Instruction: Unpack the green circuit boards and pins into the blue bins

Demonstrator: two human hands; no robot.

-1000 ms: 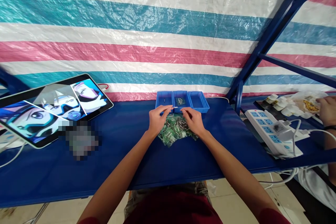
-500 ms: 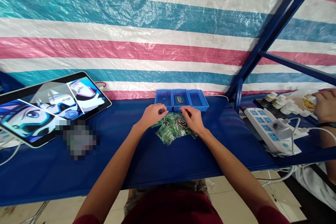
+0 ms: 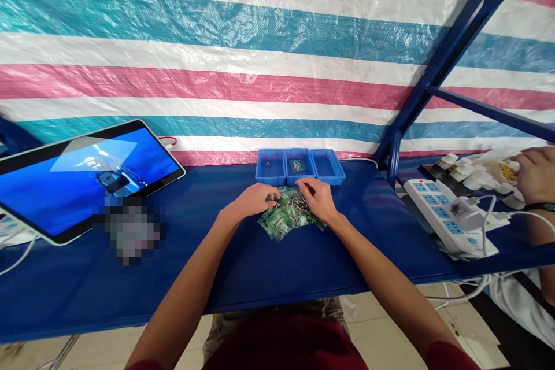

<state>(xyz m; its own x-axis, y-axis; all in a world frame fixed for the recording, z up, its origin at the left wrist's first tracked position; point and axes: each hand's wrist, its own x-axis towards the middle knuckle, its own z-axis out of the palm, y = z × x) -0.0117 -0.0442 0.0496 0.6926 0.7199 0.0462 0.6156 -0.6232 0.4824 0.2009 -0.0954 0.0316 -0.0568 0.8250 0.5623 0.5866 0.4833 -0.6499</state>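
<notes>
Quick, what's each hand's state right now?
Left hand: curled at the small plastic bags; grip unclear.
Right hand: also curled there; can't tell whether it's holding anything.

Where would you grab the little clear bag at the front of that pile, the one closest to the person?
Probably pinch the front bag by its near corner, coming from the person's side: that corner points out of the pile onto the blue table, while its far edge meets other bags.

Heap of clear green-tinted packets [image 3: 281, 218], slim metal pieces [image 3: 299, 202] inside, overlapping untidily, on a blue tabletop [image 3: 303, 269]
</notes>
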